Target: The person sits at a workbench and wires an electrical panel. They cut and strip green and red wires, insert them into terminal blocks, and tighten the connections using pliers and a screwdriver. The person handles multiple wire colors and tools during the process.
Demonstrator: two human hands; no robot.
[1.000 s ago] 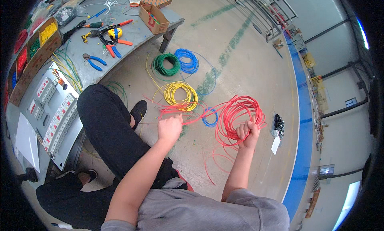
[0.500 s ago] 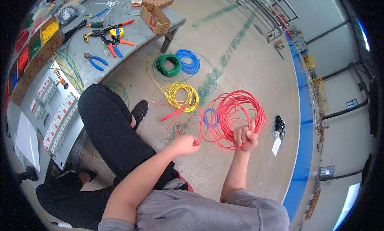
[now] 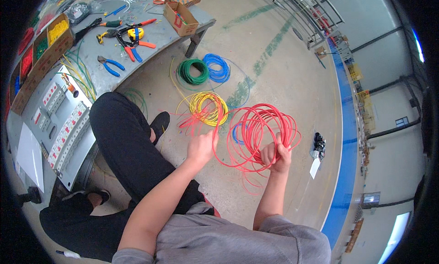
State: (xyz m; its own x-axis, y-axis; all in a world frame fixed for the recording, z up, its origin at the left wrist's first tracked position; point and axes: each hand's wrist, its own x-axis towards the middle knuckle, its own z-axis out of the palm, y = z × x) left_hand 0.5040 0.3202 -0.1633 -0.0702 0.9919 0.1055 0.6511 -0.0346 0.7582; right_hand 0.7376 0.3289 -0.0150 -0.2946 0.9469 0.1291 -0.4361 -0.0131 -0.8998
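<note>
A loose coil of red wire (image 3: 265, 122) hangs in the air, and my right hand (image 3: 275, 155) is closed around its lower right side. My left hand (image 3: 202, 148), also closed, grips a strand of the same wire to the left of the coil. Between the hands the strand sags in a loop. Beyond my left hand lies a yellow wire coil (image 3: 201, 118) on the floor, with red strands crossing over it. Green (image 3: 186, 78) and blue (image 3: 222, 73) wire coils rest farther off. Through the red loops a small blue ring of wire (image 3: 238, 132) shows.
At left stands a grey workbench (image 3: 98, 67) with blue-handled pliers (image 3: 110, 66), other hand tools and a small cardboard box (image 3: 179, 21). A panel with breakers (image 3: 68, 136) sits on its near end, beside a divided cardboard box (image 3: 57, 49). A black bundle (image 3: 318, 144) lies on the floor at right.
My left hand has moved up and slightly left, lifting its red strand. My right hand and the coil have shifted a little left, and some loops hang lower.
</note>
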